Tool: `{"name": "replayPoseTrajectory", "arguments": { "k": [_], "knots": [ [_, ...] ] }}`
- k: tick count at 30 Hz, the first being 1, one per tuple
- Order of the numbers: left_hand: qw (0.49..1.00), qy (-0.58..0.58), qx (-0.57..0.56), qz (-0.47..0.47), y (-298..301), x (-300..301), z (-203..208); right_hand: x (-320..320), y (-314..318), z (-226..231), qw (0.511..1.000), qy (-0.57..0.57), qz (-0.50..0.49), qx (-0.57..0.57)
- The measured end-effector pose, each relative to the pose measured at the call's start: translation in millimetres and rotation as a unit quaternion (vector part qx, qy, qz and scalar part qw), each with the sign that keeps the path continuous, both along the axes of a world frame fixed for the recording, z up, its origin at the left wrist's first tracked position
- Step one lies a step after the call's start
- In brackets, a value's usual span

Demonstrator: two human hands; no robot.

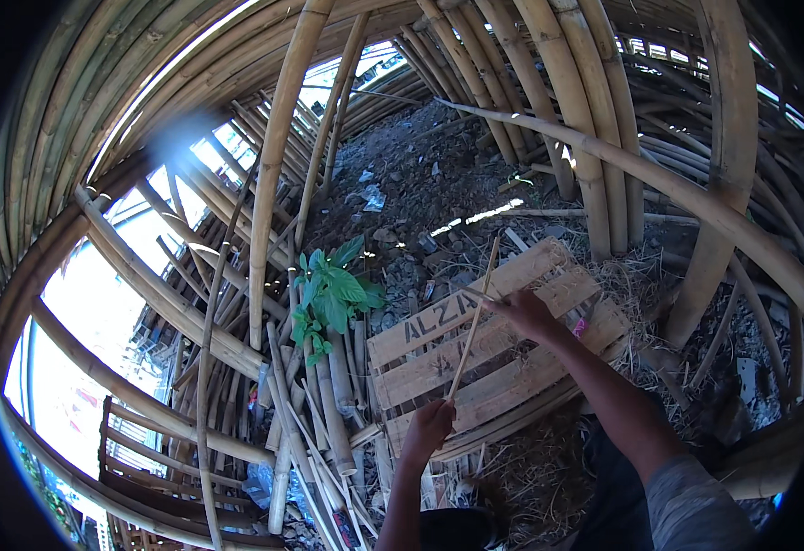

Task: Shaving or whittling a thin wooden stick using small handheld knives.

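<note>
A thin, pale bamboo strip (pixel 469 346) slants up and away over a slatted wooden crate panel (pixel 439 372). My left hand (pixel 430 427) is closed around the strip's near end, beside the panel's front left edge. Farther up, my right hand (pixel 521 314) is closed right beside the strip, over the panel's upper right part. A narrow, darkish piece juts left from its fingers across the strip; it looks like a blade, but its kind is not clear. The panel has dark stencilled lettering on its far slat and gaps between its slats.
Upright bamboo poles (pixel 575 119) stand beyond the panel, and a long pole (pixel 641 165) slants across the right. A green leafy plant (pixel 333 289) grows at the panel's left, near stacked bamboo lengths (pixel 336 413). Shavings (pixel 544 482) and rubble cover the ground.
</note>
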State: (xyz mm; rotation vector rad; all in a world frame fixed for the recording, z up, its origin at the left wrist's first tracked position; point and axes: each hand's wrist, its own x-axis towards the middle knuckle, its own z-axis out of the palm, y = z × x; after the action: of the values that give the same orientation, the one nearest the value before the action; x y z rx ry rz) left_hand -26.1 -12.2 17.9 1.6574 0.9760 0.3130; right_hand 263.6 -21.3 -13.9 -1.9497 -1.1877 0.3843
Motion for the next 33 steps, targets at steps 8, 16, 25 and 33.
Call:
{"name": "replayPoseTrajectory", "arguments": {
  "k": [8,16,25,33],
  "knots": [
    [0.993,-0.1,-0.055,-0.013,7,-6,-6,-12,-6,7,0.986,0.023,0.163,0.017],
    [0.998,-0.032,-0.056,-0.022,-2,-5,-5,10,-24,10,0.989,0.036,0.123,-0.076],
    [0.989,-0.119,-0.089,0.02,4,-10,19,-44,-24,33,0.962,-0.119,0.242,0.049],
    [0.992,-0.108,-0.064,0.026,2,-13,19,-12,-9,24,0.968,-0.185,0.129,0.11]
  ]
}}
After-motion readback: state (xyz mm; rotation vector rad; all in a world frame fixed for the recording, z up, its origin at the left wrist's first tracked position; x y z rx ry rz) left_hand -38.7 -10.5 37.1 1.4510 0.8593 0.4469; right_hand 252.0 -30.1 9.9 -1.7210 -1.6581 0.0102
